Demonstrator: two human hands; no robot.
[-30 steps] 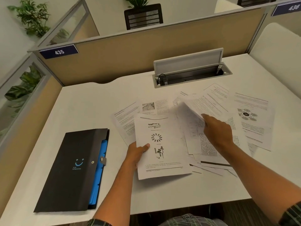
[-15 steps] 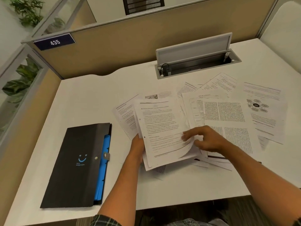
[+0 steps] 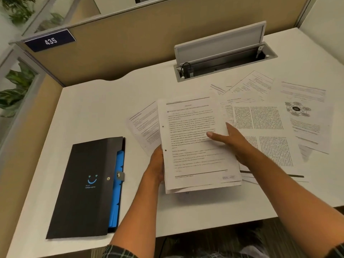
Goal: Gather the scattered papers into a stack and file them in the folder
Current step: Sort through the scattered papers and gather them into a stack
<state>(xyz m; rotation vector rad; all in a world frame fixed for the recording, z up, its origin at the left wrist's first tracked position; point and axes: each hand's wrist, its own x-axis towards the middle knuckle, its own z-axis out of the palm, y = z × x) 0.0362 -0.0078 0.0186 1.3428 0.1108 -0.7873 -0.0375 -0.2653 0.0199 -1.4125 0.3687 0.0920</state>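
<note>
The left hand (image 3: 156, 165) grips the left edge of a thin stack of papers (image 3: 197, 144), with its fingers hidden under the sheets. The right hand (image 3: 234, 142) holds the right edge of the same stack: the thumb lies flat and straight on the top page, the other fingers go below the paper. Both forearms reach in from the near edge of the desk (image 3: 96, 108).

The stack is lifted a little at its near end. Its top page is white, with printed text and two punched holes on the left margin. More loose sheets (image 3: 264, 127) lie fanned and overlapping toward the right edge of the desk, one with a round diagram (image 3: 297, 108).

The folder (image 3: 87, 187) lies closed near the left front corner, well apart from the stack. It is black, matte and rectangular, with blue dividers showing along its right side.
</note>
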